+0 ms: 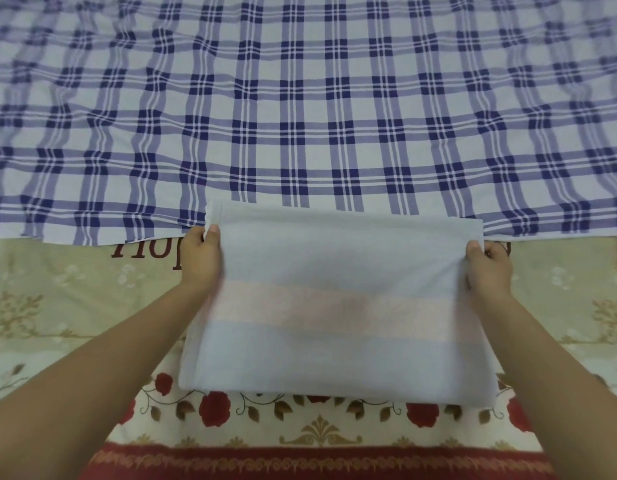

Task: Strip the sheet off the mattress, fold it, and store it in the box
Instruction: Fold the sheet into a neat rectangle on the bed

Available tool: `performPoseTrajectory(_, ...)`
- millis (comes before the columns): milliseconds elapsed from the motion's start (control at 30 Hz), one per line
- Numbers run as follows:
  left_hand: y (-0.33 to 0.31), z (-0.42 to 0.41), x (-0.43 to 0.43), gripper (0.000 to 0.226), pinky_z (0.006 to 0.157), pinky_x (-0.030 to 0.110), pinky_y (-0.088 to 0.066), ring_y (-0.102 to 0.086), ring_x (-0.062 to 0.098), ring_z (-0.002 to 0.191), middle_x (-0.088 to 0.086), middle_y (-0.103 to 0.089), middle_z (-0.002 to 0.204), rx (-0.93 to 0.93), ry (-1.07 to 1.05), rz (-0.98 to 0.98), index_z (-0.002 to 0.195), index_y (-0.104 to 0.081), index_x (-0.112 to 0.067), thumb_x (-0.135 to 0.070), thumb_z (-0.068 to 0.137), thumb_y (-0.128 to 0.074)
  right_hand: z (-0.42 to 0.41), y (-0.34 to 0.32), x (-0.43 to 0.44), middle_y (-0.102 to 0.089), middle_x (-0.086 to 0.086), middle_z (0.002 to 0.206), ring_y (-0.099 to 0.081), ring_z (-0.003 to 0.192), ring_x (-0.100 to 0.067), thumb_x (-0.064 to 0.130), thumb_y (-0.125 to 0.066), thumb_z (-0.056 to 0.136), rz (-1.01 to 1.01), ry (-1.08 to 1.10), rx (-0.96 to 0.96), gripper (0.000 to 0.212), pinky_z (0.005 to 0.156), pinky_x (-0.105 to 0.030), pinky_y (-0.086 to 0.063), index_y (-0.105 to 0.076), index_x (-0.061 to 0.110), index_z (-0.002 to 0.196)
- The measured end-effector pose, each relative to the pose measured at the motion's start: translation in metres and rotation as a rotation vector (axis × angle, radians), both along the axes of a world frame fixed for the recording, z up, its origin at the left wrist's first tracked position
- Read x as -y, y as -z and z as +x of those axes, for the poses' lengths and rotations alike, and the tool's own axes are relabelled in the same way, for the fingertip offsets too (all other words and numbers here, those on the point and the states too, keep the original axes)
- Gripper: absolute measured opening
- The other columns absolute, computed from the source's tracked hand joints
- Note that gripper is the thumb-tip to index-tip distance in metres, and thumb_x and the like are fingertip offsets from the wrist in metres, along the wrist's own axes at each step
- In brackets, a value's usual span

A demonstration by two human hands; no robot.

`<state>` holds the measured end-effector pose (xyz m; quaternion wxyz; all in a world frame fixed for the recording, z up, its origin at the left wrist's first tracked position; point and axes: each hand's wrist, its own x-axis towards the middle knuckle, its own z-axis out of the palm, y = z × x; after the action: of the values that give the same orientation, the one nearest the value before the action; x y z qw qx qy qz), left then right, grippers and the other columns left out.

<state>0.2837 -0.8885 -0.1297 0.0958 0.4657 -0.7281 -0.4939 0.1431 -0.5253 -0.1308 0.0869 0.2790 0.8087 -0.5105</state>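
You have two hands, left [199, 258] and right [488, 268], on one folded cloth [341, 306]. It is a soft, pale blue rectangle with a pink band, over the flowered mattress's [75, 306] near part. Each hand's thumb and fingers pinch a far corner. One wrinkled blue checked sheet [300, 98] covers the mattress's far part.

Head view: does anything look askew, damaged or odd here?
The folded cloth, pinched by the left hand and right hand, has an uneven far edge, its left corner poking out. The plaid sheet is rippled. No damage.
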Motion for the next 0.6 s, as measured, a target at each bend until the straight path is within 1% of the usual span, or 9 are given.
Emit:
performPoseTrajectory(100,0.005,-0.001,-0.001,0.035,0.061,0.03,-0.029,-0.034,0.016,0.062,0.001,-0.034,0.065,-0.005,-0.015,-0.025,0.067,-0.032,-0.017,-0.021,0.099,-0.043,-0.002,-0.004,-0.002,-0.049,-0.001,0.071,-0.046,0.062,-0.015,0.019,-0.05,0.097,-0.106,0.038,0.033,0.026,0.062,-0.027,-0.039,-0.045,0.02,0.071)
performPoseTrajectory(167,0.007,0.001,-0.002,0.028,0.068,0.035,-0.034,-0.04,0.023,0.069,0.007,-0.041,0.07,0.0,-0.035,-0.041,0.072,-0.04,-0.013,-0.022,0.099,-0.043,-0.004,-0.006,-0.001,-0.049,-0.005,0.072,-0.045,0.064,-0.021,0.018,-0.051,0.096,-0.029,0.002,0.029,0.025,0.058,-0.026,-0.035,-0.045,0.017,0.072)
performPoseTrajectory(233,0.008,0.002,-0.007,0.02,0.08,0.042,-0.039,-0.05,0.033,0.086,0.019,-0.052,0.091,0.1,0.013,-0.171,0.093,-0.05,-0.003,-0.022,0.097,-0.045,-0.002,-0.009,0.01,-0.051,-0.01,0.08,-0.049,0.077,-0.031,0.011,-0.051,0.094,0.198,-0.082,-0.019,0.013,0.06,-0.029,-0.029,-0.048,0.009,0.081)
performPoseTrajectory(267,0.006,0.004,-0.012,0.023,0.089,0.045,-0.038,-0.05,0.036,0.101,0.022,-0.052,0.108,0.184,0.045,-0.3,0.107,-0.05,-0.002,-0.022,0.096,-0.048,0.003,-0.012,0.018,-0.055,-0.013,0.094,-0.052,0.094,-0.035,0.006,-0.052,0.092,0.358,-0.125,-0.033,0.001,0.068,-0.027,-0.031,-0.051,0.006,0.093)
performPoseTrajectory(333,0.0,0.01,-0.03,0.04,0.104,0.048,-0.025,-0.034,0.037,0.127,0.022,-0.038,0.134,0.255,0.17,-0.576,0.127,-0.041,-0.004,-0.024,0.093,-0.051,0.017,-0.011,0.034,-0.045,-0.015,0.136,-0.038,0.13,-0.032,0.002,-0.051,0.087,0.735,-0.238,-0.149,0.038,0.101,-0.036,-0.03,-0.048,0.009,0.124)
performPoseTrajectory(400,-0.009,0.013,-0.056,0.049,0.109,0.049,-0.013,-0.02,0.033,0.139,0.018,-0.027,0.146,0.143,0.511,-0.752,0.139,-0.035,-0.01,-0.031,0.096,-0.045,0.038,-0.01,0.055,-0.028,-0.012,0.153,-0.022,0.142,-0.029,0.015,-0.044,0.091,0.864,-0.611,-0.383,0.053,0.116,-0.047,-0.011,-0.034,0.014,0.143)
performPoseTrajectory(500,0.011,0.007,-0.082,0.058,0.111,0.061,-0.009,-0.01,0.032,0.145,0.008,-0.018,0.157,0.135,1.059,-0.911,0.149,-0.025,-0.026,-0.048,0.095,-0.029,0.065,0.012,0.08,-0.029,-0.004,0.155,-0.028,0.141,-0.03,0.04,-0.031,0.095,0.863,-1.386,-0.63,0.056,0.11,-0.063,-0.01,-0.028,0.023,0.148)
performPoseTrajectory(533,0.018,-0.001,-0.077,0.061,0.109,0.066,-0.007,-0.006,0.033,0.145,0.003,-0.013,0.158,0.199,1.089,-0.935,0.15,-0.017,-0.031,-0.054,0.094,-0.023,0.059,0.017,0.08,-0.026,0.0,0.156,-0.027,0.142,-0.03,0.048,-0.026,0.094,0.891,-1.502,-0.634,0.058,0.108,-0.066,-0.008,-0.024,0.027,0.149)
performPoseTrajectory(600,0.035,-0.014,-0.059,0.063,0.108,0.069,0.003,0.004,0.033,0.146,-0.004,-0.002,0.159,0.337,0.984,-0.897,0.149,-0.004,-0.039,-0.062,0.091,-0.013,0.042,0.035,0.062,-0.008,0.007,0.159,-0.011,0.146,-0.03,0.058,-0.014,0.093,0.962,-1.449,-0.519,0.061,0.107,-0.067,0.002,-0.007,0.037,0.15)
